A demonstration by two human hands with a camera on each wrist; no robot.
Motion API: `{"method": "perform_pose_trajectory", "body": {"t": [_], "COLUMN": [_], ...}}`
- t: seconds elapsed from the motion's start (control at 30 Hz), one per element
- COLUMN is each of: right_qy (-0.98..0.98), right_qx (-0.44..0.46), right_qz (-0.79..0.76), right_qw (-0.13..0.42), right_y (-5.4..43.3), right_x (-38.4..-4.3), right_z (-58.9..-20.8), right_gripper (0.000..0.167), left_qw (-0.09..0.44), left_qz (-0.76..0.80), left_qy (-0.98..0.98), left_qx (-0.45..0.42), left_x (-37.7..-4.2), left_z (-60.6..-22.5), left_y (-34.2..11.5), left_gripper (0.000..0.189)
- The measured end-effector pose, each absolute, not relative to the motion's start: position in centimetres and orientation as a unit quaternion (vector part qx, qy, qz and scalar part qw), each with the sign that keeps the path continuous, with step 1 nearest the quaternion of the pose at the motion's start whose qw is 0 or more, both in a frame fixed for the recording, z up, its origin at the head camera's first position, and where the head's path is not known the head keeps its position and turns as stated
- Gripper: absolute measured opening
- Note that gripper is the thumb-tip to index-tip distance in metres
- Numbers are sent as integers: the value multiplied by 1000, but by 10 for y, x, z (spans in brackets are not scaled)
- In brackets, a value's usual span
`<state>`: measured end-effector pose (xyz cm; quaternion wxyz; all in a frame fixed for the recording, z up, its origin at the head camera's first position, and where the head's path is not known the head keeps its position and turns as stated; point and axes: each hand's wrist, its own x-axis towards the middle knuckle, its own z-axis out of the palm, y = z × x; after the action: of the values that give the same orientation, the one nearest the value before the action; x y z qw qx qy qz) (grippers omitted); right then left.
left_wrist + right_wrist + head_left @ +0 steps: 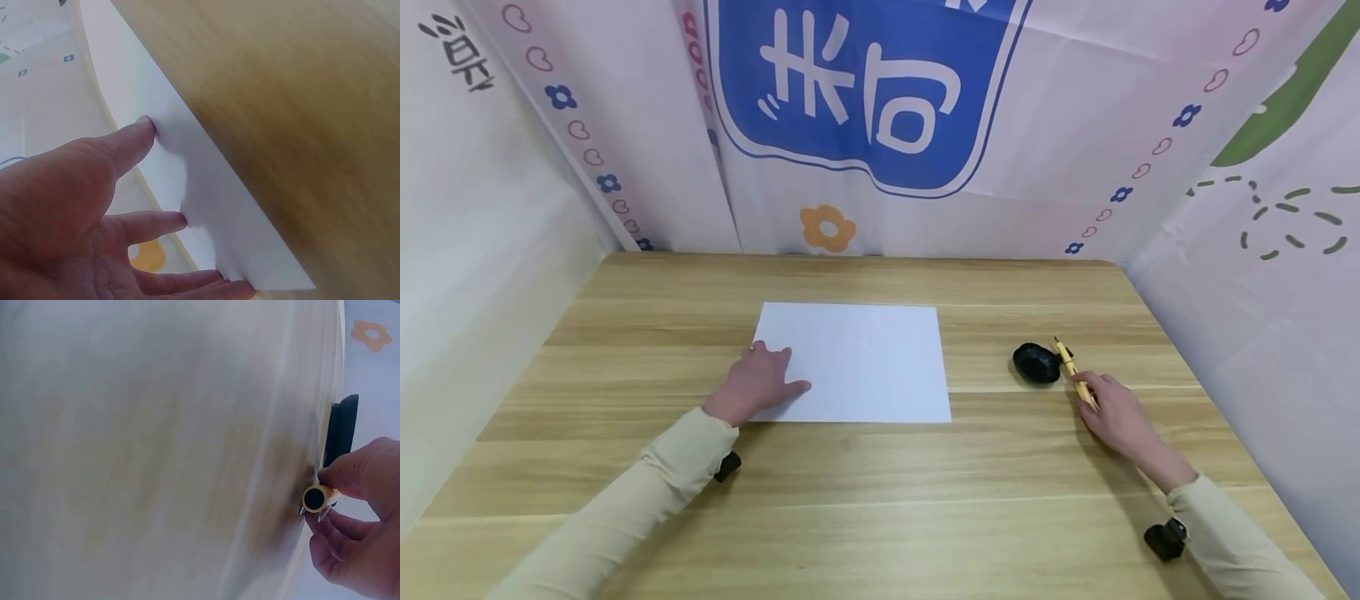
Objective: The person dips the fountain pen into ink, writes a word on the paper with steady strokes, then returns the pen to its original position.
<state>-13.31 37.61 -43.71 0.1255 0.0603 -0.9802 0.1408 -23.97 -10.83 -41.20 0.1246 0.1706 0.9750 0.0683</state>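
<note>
A sheet of white paper (865,362) lies on the wooden table. My left hand (758,382) rests on its left side with fingers spread. In the left wrist view, the fingertips (178,219) and thumb touch the paper near its edge. At the right, my right hand (1116,412) pinches a slim yellow pen (1067,362) between thumb and fingers, its dark tip pointing away from me. The right wrist view shows the pen's round black end (314,499) in the pinch. Just left of the pen sits a rounded black object (1037,364); its kind is unclear.
The wooden tabletop (880,517) reaches back to a printed cloth (880,225) with a blue sign pattern. White cloth walls (482,275) stand at left and right. Small black devices (1167,539) are strapped at both wrists.
</note>
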Motion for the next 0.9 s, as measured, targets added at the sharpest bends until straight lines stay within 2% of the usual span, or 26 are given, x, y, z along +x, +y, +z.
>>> {"method": "perform_pose_trajectory", "body": {"t": [0.37,0.73,0.9], "right_qy": [-980,-958,-953], "right_qx": [41,-9,-26], "right_qz": [156,216,226], "right_qw": [120,187,198], "right_y": [379,380,379], "right_x": [-133,-129,-127], "right_z": [-439,-435,-429], "right_gripper": [33,26,26], "left_qw": [122,115,105], "left_qz": [43,33,32], "left_qy": [974,977,977], "left_qx": [185,179,181], "left_x": [-239,-238,-238], "left_z": [-410,-412,-413], "left_y": [-101,-98,-99], "left_gripper": [72,72,72]}}
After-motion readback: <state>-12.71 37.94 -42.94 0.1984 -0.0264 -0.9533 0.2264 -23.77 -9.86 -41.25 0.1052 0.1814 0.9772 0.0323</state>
